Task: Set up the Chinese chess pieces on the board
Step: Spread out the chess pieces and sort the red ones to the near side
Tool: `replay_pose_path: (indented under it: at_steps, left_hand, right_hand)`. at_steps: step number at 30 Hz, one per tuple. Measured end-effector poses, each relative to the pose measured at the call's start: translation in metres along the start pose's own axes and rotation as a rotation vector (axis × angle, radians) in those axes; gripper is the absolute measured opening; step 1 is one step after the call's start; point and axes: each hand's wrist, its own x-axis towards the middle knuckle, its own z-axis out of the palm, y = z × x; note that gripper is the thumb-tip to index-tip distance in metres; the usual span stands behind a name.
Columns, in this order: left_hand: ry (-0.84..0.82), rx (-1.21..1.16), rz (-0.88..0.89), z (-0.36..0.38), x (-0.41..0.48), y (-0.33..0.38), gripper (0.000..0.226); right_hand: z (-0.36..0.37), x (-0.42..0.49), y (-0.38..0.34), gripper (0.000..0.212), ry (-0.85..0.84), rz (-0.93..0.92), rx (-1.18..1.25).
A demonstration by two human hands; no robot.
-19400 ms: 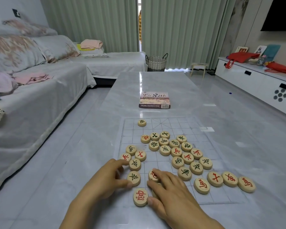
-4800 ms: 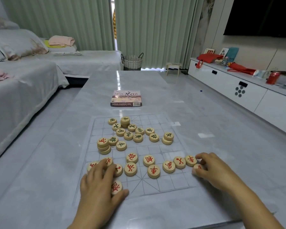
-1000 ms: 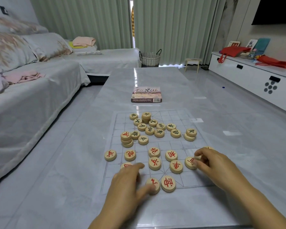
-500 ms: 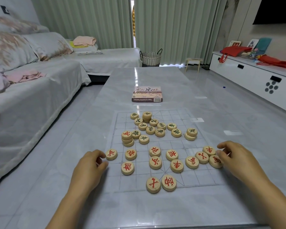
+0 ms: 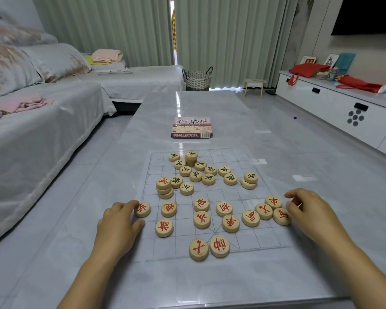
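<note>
A clear chess board sheet (image 5: 254, 237) lies on the grey marble table (image 5: 210, 282). Red-marked wooden pieces are scattered over its near half, with two side by side at the near edge (image 5: 208, 247). Green-marked pieces (image 5: 196, 170) cluster on the far half, some stacked. A short stack topped by a red piece (image 5: 163, 186) stands at the left. My left hand (image 5: 118, 226) pinches a red piece (image 5: 142, 209) at the board's left edge between forefinger and thumb. My right hand (image 5: 310, 210) rests with loosely curled fingers against a red piece (image 5: 281, 216) at the right edge.
The chess set's box (image 5: 192, 128) lies on the table beyond the board. A covered sofa (image 5: 42, 130) runs along the left. A white cabinet (image 5: 343, 108) with red bags stands on the right. A wicker basket (image 5: 197, 79) sits by the curtains.
Over the last second my left hand left the near-middle pieces and reached the red piece at the left edge. My right hand drew back to the right edge, uncovering three red pieces.
</note>
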Motion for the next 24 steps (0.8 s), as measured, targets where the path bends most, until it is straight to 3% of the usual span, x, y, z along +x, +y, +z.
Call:
replay_pose_path:
  at_steps: [4,9,15,21,24]
  left_hand:
    - [0.011,-0.014,-0.009,0.001,0.000,-0.001,0.047]
    - [0.093,-0.123,0.006,0.002,-0.004,0.002,0.052]
    - [0.245,-0.321,0.234,-0.003,-0.028,0.027,0.040]
    - [0.042,-0.324,0.431,0.006,-0.047,0.039,0.033]
    - [-0.154,-0.307,0.463,0.007,-0.054,0.043,0.041]
  right_hand:
    - [-0.005,0.001,0.001,0.030,0.034,0.022,0.028]
    - [0.005,-0.002,-0.007,0.044,-0.204,-0.164,-0.021]
    - [0.018,0.002,-0.016,0.048,-0.272,-0.207,-0.197]
    - [-0.001,-0.016,-0.031,0.031,-0.105,-0.182,-0.125]
    - [-0.003,-0.049,-0.039,0.024,-0.258,-0.279,-0.113]
